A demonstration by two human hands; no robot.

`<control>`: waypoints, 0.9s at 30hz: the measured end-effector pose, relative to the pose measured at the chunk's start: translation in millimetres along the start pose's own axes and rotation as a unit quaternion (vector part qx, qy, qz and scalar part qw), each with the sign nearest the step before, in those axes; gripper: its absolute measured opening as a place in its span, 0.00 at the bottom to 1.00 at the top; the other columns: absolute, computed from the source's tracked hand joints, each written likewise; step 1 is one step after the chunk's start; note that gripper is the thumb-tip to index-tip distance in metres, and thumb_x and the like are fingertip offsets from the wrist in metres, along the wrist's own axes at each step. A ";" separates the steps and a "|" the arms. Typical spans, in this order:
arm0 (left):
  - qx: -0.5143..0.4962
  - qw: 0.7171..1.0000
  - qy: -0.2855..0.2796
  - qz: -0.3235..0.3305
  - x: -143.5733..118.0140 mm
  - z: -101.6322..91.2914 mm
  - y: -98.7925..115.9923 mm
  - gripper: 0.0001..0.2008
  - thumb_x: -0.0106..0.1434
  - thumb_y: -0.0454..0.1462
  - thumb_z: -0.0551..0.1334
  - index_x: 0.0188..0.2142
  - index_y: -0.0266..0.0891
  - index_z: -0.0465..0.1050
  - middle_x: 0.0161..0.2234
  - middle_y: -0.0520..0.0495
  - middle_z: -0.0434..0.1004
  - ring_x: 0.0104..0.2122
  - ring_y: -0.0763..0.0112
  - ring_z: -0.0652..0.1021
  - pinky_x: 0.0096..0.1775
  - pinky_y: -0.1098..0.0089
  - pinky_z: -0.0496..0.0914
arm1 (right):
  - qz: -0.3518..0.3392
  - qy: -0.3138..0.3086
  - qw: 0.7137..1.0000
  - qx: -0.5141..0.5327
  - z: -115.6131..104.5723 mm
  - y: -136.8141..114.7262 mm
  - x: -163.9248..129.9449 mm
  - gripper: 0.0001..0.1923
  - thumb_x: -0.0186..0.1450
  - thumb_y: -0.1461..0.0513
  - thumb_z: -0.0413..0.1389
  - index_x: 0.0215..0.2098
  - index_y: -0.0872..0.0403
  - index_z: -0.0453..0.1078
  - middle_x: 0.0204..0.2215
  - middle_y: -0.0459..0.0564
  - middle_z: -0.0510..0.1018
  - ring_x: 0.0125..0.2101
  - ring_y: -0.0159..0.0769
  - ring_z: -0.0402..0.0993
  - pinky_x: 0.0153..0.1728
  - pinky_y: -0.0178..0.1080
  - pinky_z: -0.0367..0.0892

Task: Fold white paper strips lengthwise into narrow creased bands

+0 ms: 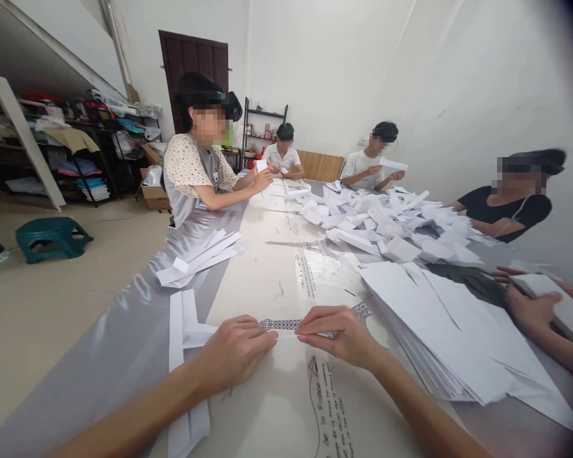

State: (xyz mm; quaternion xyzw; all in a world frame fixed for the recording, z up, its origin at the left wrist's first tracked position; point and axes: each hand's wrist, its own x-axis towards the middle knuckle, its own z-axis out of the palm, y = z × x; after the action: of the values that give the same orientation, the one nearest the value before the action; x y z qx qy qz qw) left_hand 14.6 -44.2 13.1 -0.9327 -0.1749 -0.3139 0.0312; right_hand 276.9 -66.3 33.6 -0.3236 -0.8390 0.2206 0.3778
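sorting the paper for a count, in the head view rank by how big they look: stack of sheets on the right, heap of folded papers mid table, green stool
1. stack of sheets, though nearness to the camera enlarges it
2. heap of folded papers, farther off, so perhaps really as big
3. green stool

A white folded paper (286, 335) (thin, creased strip) lies flat on the table's near edge.

- Table cover (286, 267): printed tower drawings with lines of cursive script beside them, most too small to read.
- Script (332, 413) near the front edge: "de la France" can just be made out; the remainder is illegible.
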 end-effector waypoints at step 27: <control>-0.179 0.954 -0.117 -0.208 6.1 -22.3 -6.9 0.17 0.77 0.40 0.50 0.37 0.43 0.76 0.32 0.56 0.82 0.31 0.71 0.80 0.34 0.72 0.66 | 0.141 0.067 0.980 0.121 -25.8 0.5 6.4 0.07 0.67 0.58 0.64 0.32 0.49 0.82 0.26 0.48 0.79 0.23 0.32 0.71 0.23 0.37 0.68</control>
State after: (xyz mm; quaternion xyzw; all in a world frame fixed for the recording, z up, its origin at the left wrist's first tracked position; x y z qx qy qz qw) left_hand 3.9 -39.6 34.3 -0.8962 -0.3083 -0.2279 -0.2233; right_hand 293.9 -58.2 52.4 -0.4045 -0.7249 0.3493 0.4346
